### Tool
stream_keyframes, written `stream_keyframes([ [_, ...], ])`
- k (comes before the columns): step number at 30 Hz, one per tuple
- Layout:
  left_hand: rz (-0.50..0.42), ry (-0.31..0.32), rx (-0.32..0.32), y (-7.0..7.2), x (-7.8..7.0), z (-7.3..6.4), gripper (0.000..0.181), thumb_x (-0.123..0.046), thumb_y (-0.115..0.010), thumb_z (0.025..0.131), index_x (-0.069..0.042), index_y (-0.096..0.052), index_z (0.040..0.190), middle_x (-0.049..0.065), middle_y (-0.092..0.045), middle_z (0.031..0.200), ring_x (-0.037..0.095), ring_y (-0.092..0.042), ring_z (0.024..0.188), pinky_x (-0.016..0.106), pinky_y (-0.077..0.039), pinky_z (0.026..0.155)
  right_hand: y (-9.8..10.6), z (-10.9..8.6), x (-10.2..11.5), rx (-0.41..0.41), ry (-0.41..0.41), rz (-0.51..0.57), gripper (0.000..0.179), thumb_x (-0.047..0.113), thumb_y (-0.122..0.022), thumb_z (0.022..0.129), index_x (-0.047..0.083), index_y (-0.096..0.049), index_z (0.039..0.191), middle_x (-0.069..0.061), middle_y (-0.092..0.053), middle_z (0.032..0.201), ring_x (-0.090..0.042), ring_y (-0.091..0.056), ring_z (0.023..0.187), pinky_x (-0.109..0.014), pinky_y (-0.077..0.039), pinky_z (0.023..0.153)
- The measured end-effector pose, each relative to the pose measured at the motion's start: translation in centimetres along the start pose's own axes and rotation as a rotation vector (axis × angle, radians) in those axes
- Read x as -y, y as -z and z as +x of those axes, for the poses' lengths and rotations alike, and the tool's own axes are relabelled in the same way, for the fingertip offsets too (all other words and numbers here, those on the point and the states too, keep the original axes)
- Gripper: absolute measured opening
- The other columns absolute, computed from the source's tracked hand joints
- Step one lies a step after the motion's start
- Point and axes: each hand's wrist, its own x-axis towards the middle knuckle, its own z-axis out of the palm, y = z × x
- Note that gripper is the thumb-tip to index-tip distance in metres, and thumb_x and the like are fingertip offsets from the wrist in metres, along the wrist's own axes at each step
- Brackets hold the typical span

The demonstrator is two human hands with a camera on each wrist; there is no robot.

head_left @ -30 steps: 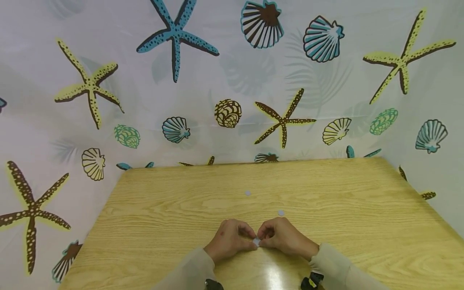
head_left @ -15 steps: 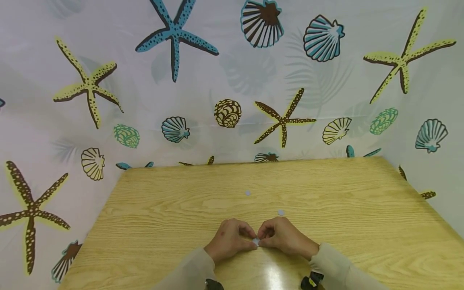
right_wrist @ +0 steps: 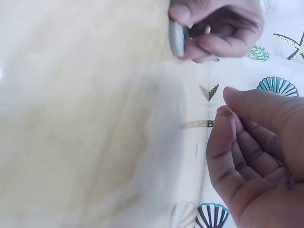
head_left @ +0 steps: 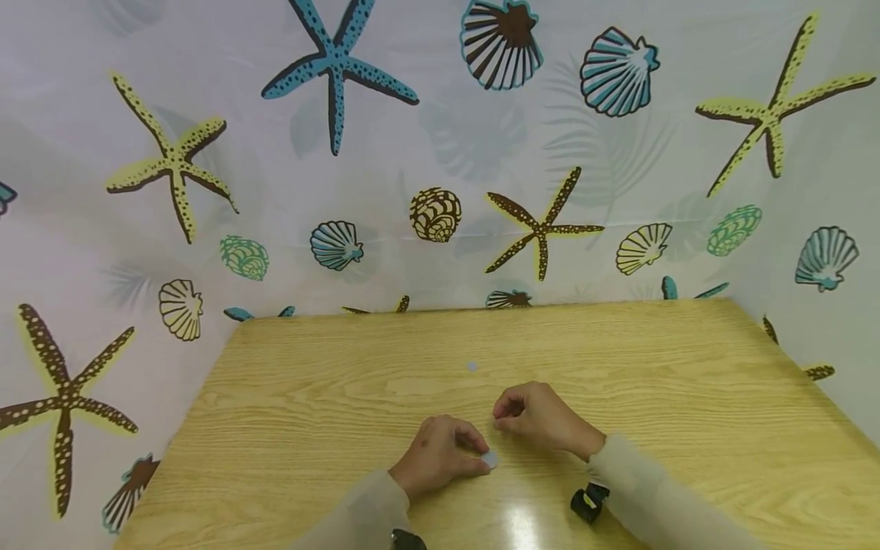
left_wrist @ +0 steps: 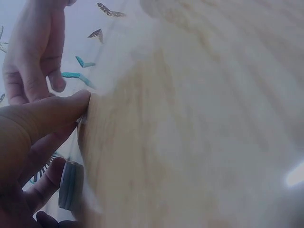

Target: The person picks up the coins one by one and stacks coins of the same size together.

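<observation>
My left hand (head_left: pixel 440 454) pinches a small round grey disc (head_left: pixel 489 459) between thumb and fingers, low over the wooden table. The right wrist view gives its edge (right_wrist: pixel 177 38), tilted upright at the fingertips. Seen from the left wrist, the grey disc (left_wrist: pixel 71 185) looks layered beside a fingertip. My right hand (head_left: pixel 543 416) is a little farther forward and to the right, apart from the left. Its thumb and index finger are bent toward each other, with nothing visible between them. Another small grey disc (head_left: pixel 472 367) lies flat on the table beyond both hands.
The wooden table (head_left: pixel 309 382) reaches back to a pale curtain (head_left: pixel 385 168) printed with starfish and shells, which also hangs along both sides. Black wrist devices (head_left: pixel 589 504) sit at the sleeves. Light glares off the table's near edge.
My right hand has left the held disc and moved forward, away from the left hand. It now covers the spot where another disc lay. The left hand keeps its grip, nearly still.
</observation>
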Motion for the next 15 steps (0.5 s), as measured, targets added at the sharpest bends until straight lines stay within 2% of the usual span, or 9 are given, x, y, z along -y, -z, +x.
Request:
stream_keyframes([
  [4,-0.013,-0.005,0.004,0.0,0.0,0.0,0.016,-0.019,-0.088,0.076,-0.017,-0.076,0.086,-0.014,-0.072,0.087,0.005,-0.063,0.091,0.045,-0.048,0.096,0.7,1.3,0.3,-0.026,0.005,-0.017,0.005,0.006,-0.076,0.089,0.006,-0.071,0.088,0.004,-0.068,0.080,-0.008,-0.058,0.070,-0.023,-0.048,0.060],
  [7,-0.033,0.001,0.008,0.0,0.0,0.0,0.016,-0.017,-0.088,0.076,-0.016,-0.076,0.085,-0.014,-0.072,0.086,0.004,-0.063,0.090,0.042,-0.049,0.095,1.0,2.1,0.3,-0.042,0.006,-0.021,0.004,0.007,-0.075,0.090,0.005,-0.071,0.090,0.002,-0.069,0.082,-0.009,-0.059,0.071,-0.023,-0.049,0.060],
  [11,-0.052,0.008,0.013,0.0,0.1,0.0,0.016,-0.016,-0.088,0.076,-0.017,-0.076,0.085,-0.014,-0.072,0.086,0.004,-0.063,0.089,0.037,-0.050,0.093,1.3,3.1,-0.1,-0.063,0.005,-0.019,0.004,0.006,-0.074,0.090,0.003,-0.071,0.091,0.000,-0.070,0.085,-0.009,-0.061,0.073,-0.024,-0.050,0.062],
  [15,-0.049,0.003,0.012,0.0,0.1,-0.1,0.016,-0.017,-0.088,0.076,-0.016,-0.076,0.086,-0.013,-0.072,0.087,0.004,-0.063,0.089,0.038,-0.050,0.093,1.4,4.0,-0.6,-0.089,0.000,-0.015,0.004,0.004,-0.073,0.090,0.001,-0.071,0.092,-0.001,-0.070,0.085,-0.010,-0.061,0.073,-0.024,-0.051,0.062],
])
